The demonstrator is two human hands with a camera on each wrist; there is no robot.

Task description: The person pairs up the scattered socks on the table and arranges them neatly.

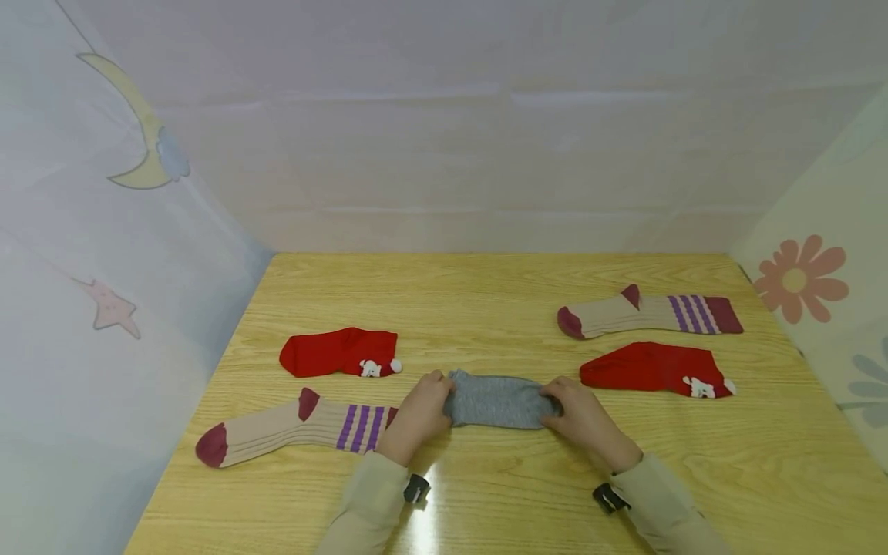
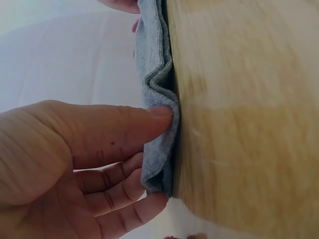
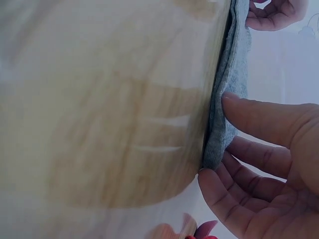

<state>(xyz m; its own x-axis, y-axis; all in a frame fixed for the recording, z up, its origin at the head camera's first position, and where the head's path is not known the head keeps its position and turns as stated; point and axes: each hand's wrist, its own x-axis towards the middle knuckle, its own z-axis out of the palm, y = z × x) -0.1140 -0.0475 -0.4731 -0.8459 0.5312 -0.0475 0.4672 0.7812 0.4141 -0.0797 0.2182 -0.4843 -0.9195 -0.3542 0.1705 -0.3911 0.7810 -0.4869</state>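
Observation:
A grey sock (image 1: 496, 401), folded into a flat band, lies across the middle of the wooden table between two hands. The left hand (image 1: 422, 412) holds its left end. In the left wrist view its thumb (image 2: 159, 117) presses into the knit, with the fingers curled behind the end. At the opposite end, the right hand (image 1: 586, 420) pinches the cloth. The right wrist view has that thumb (image 3: 237, 104) on the layered edge and the fingertips at the sock's end. Part of each end is covered by the fingers.
To the left lie a red sock (image 1: 340, 351) with a white animal face and a beige sock (image 1: 277, 433) with purple stripes, its cuff partly behind the left hand. A matching red sock (image 1: 652, 368) and beige striped sock (image 1: 645, 314) lie at right. Printed cloth walls (image 1: 444, 169) surround the table (image 1: 486, 493).

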